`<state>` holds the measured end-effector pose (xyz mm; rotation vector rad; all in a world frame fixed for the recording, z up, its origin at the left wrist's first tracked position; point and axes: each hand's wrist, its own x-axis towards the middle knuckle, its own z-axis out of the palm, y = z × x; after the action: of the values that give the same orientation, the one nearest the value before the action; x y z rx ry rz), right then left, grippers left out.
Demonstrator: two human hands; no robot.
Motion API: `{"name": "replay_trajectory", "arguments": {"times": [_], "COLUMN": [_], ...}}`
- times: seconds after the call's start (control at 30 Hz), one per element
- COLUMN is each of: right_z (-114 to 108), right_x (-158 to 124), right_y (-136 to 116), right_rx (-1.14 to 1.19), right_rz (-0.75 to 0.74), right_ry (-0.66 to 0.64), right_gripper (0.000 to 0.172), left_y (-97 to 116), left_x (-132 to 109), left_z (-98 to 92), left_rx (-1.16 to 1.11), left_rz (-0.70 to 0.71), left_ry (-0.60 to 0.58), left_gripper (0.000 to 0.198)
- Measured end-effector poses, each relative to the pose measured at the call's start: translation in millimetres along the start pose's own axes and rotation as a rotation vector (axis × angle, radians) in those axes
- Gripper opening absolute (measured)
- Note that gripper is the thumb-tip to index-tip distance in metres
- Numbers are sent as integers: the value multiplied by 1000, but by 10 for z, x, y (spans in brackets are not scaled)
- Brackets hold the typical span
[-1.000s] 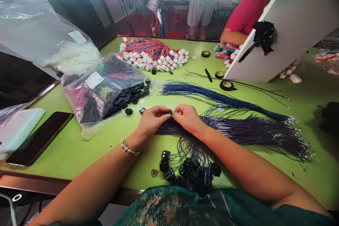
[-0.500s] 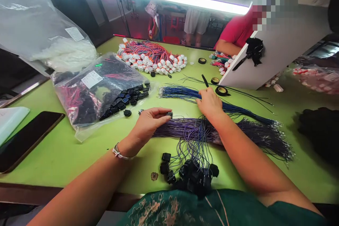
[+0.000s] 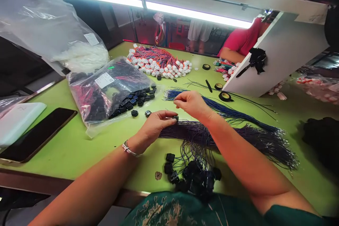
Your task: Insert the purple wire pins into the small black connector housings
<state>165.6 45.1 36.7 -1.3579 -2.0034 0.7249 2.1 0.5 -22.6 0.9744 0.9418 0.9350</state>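
Observation:
My left hand [image 3: 158,125] pinches a small black connector housing [image 3: 176,118] between thumb and fingertips, above a bundle of purple wires [image 3: 182,130]. Just above and to the right of it, my right hand [image 3: 195,107] is closed in a pinch. A thin wire seems to run at its fingertips, though it is hard to make out. Behind that hand lies a bundle of blue wires [image 3: 219,105] with bare metal terminals at its ends. Closer to my body, black connectors [image 3: 194,171] with wires in them hang together in a cluster.
Left of my hands, a clear plastic bag [image 3: 91,95] spills black connector housings [image 3: 129,102]. A phone [image 3: 42,132] rests at the left. White-plugged harnesses [image 3: 159,63] are piled at the back. Tape rolls [image 3: 225,96] sit near a white panel [image 3: 272,56]; a person in red sits behind it.
My right hand has lifted off the blue wires and moved left, close to the connector housing in my left hand. The camera view has shifted slightly. The left hand keeps its hold.

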Motion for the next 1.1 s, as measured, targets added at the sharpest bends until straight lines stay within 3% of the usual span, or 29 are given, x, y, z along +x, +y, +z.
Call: {"name": "replay_trajectory", "arguments": {"times": [0.17, 0.37, 0.5, 0.67, 0.73, 0.87, 0.97, 1.1], "right_z": [214, 88, 13, 51, 86, 142, 167, 205], "right_x": [20, -173, -337, -443, -464, -517, -553, -564], "right_y": [-118, 79, 226, 353, 379, 370, 345, 336], "right_rx": [390, 511, 482, 437, 393, 108, 5, 73], "right_rz": [122, 242, 286, 309, 268, 84, 23, 53], "right_ry": [-99, -96, -79, 58, 111, 212, 151, 60], "right_gripper": [17, 26, 26, 17, 8, 15, 21, 22], "left_y": [40, 43, 3, -9, -7, -19, -37, -49], "left_x": [6, 5, 31, 59, 63, 83, 106, 122], "left_z": [-12, 6, -4, -18, -20, -45, -74, -88], "left_rx": [-69, -208, -226, -241, -248, -256, -265, -243], "left_rz": [21, -20, -49, -93, -95, -82, -64, -52], "left_ry": [-51, -30, -5, 31, 38, -3, -14, -26], "left_gripper": [31, 24, 22, 23, 23, 24, 23, 21]}}
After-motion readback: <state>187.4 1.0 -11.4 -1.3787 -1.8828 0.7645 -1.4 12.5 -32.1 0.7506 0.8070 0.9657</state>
